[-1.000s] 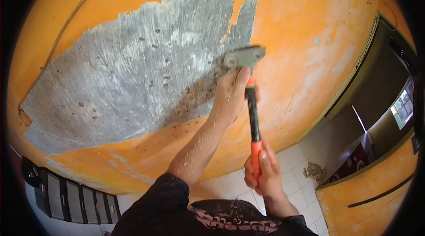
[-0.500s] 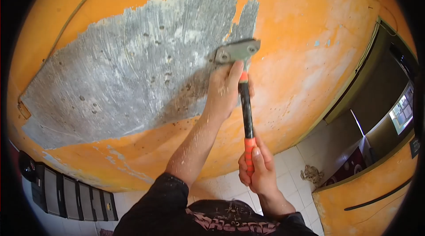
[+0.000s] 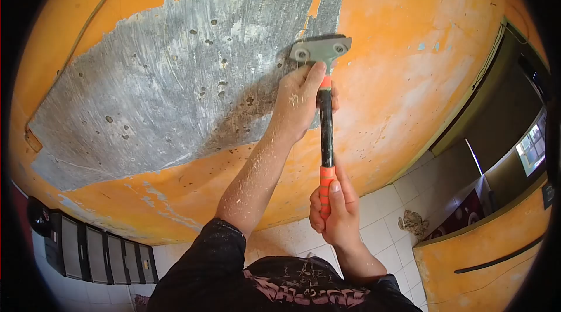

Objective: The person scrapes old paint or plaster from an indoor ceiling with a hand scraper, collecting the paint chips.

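Though dusty, left hand point(image 3: 295, 99) above right hand point(image 3: 339, 211) on the scraper point(image 3: 326, 130) (fingers of each tight around it).

White tiles point(image 3: 380, 227) cover the floor. Black and grey drawers point(image 3: 99, 253) stand at the lower left. On the right, a bright window point(image 3: 532, 148) shines through a dark doorway point(image 3: 502, 95) near an orange wall point(image 3: 456, 253).
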A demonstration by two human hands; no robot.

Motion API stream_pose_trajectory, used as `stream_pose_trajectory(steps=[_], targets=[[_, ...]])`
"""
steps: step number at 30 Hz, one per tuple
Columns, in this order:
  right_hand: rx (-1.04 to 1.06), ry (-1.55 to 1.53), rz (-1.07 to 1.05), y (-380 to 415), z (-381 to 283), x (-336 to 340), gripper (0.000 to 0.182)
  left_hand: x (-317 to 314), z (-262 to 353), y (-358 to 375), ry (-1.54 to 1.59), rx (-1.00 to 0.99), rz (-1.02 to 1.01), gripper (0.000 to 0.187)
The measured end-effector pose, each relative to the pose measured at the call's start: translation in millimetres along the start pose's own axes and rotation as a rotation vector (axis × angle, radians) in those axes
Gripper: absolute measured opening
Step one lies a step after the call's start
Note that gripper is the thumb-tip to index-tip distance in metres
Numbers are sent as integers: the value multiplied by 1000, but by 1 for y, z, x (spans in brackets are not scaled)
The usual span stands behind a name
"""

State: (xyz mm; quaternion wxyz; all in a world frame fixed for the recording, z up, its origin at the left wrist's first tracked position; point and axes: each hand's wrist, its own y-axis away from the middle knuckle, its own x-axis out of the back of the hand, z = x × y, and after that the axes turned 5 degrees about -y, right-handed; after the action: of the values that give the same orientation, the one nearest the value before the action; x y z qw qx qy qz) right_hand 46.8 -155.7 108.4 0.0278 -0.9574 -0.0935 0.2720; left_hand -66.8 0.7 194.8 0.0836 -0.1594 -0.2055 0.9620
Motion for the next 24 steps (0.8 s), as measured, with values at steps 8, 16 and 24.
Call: stream_pose_trajectory(steps=[8, 16, 24], targets=[[32, -25, -7, -5, -2, -2, 54, -2, 1, -4, -33, -31, -16, 38], [87, -71, -40, -26, -8, 2, 54, -10, 15, -18, -97, -84, -13, 38], [52, -92, -41, -25, -16, 2, 55, -15, 17, -27, -80, -114, -15, 38]])
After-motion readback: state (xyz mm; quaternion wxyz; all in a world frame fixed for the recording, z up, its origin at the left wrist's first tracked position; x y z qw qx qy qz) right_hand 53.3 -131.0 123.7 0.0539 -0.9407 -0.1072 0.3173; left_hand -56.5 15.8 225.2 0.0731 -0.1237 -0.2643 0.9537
